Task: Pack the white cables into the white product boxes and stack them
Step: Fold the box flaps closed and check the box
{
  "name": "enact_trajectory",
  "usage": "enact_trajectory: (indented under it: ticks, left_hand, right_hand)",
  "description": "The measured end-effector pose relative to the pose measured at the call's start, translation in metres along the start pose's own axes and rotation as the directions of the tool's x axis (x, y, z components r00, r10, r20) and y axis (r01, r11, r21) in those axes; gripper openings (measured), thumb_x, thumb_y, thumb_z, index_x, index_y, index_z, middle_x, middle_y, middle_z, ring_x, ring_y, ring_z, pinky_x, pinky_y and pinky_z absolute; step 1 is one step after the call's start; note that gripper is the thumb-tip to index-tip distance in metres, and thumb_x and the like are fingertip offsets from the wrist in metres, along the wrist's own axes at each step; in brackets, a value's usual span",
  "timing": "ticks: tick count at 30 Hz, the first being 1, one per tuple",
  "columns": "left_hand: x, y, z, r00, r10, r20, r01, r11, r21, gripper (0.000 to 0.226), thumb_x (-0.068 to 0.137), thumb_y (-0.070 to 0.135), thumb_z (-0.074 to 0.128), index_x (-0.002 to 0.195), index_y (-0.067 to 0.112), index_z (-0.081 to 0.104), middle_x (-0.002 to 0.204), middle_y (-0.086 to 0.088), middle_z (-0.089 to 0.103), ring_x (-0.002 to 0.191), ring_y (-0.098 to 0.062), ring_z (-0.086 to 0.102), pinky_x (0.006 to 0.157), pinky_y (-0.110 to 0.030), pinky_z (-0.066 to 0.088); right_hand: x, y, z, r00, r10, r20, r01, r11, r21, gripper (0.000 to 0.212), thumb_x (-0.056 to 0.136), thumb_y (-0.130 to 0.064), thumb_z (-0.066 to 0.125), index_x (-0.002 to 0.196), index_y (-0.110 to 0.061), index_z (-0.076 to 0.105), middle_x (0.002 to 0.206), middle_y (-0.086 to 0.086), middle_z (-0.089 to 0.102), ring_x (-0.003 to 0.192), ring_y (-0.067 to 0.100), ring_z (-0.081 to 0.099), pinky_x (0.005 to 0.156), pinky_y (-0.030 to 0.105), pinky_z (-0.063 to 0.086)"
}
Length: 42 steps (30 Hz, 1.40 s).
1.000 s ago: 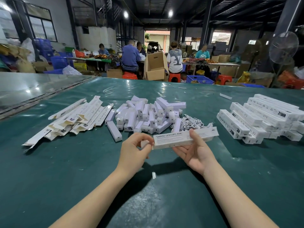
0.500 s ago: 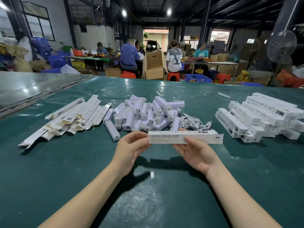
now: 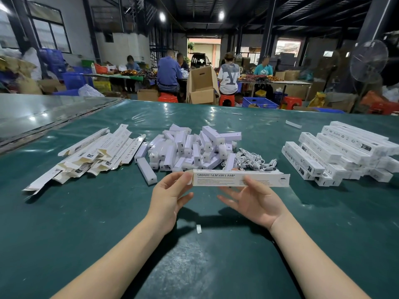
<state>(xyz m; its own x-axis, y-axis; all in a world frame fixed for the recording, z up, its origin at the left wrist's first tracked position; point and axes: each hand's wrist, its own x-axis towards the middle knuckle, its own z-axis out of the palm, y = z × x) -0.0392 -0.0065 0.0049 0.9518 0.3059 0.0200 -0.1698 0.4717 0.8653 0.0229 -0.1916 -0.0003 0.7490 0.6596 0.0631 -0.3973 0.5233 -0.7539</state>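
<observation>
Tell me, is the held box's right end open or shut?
Shut: the box shows a flat flap face at its right end.

The held box [image 3: 240,178] reads "SMART SENSOR LAMP"; stacked boxes [image 3: 336,152] seemingly bear CE marks.
</observation>
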Motion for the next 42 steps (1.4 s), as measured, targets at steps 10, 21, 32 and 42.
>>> enact_trajectory:
  ticks: [10, 21, 32, 42]
  left_hand:
    - [-0.007, 0.001, 0.01, 0.995, 0.057, -0.082, -0.054, 0.998, 0.038, 0.011, 0.085, 0.018, 0.058, 0.089, 0.022, 0.068, 0.081, 0.009, 0.069, 0.085, -0.009, 0.059, 0.064, -0.022, 0.054]
    - [-0.018, 0.008, 0.014, 0.976, 0.034, 0.217, -0.055, 0.994, 0.091, 0.038, 0.092, 0.015, 0.028, 0.114, 0.029, 0.056, 0.129, 0.004, 0.054, 0.116, -0.019, 0.049, 0.098, -0.039, 0.038]
    - [-0.03, 0.002, 0.021, 0.839, -0.055, 0.541, -0.21, 0.885, 0.416, 0.075, 0.052, 0.041, 0.055, 0.122, 0.054, 0.03, 0.134, 0.031, 0.032, 0.126, 0.001, 0.036, 0.094, -0.018, 0.04]
    - [-0.03, 0.003, 0.021, 0.846, -0.047, 0.532, -0.221, 0.876, 0.429, 0.074, 0.062, 0.016, 0.055, 0.123, 0.053, 0.034, 0.138, 0.016, 0.038, 0.118, -0.006, 0.05, 0.094, -0.026, 0.046]
  right_hand:
    - [0.001, 0.0, 0.002, 0.995, 0.096, -0.009, -0.097, 0.985, -0.143, 0.065, 0.031, -0.04, 0.094, 0.089, -0.017, 0.077, 0.097, 0.003, 0.073, 0.094, 0.022, 0.069, 0.074, 0.036, 0.057]
    - [0.001, -0.002, -0.004, 0.999, 0.031, -0.021, -0.033, 0.996, -0.086, 0.065, 0.031, -0.041, 0.094, 0.089, -0.017, 0.077, 0.097, 0.002, 0.073, 0.092, 0.023, 0.069, 0.071, 0.036, 0.058]
    - [-0.005, -0.014, -0.012, 0.986, -0.162, -0.039, 0.166, 0.976, 0.144, 0.063, 0.03, -0.028, 0.096, 0.088, -0.016, 0.076, 0.094, 0.008, 0.073, 0.09, 0.024, 0.069, 0.074, 0.041, 0.058]
    - [-0.01, -0.016, -0.009, 0.992, -0.116, -0.044, 0.122, 0.976, 0.178, 0.065, 0.03, -0.021, 0.097, 0.092, -0.013, 0.076, 0.102, 0.011, 0.071, 0.093, 0.024, 0.069, 0.055, 0.025, 0.057]
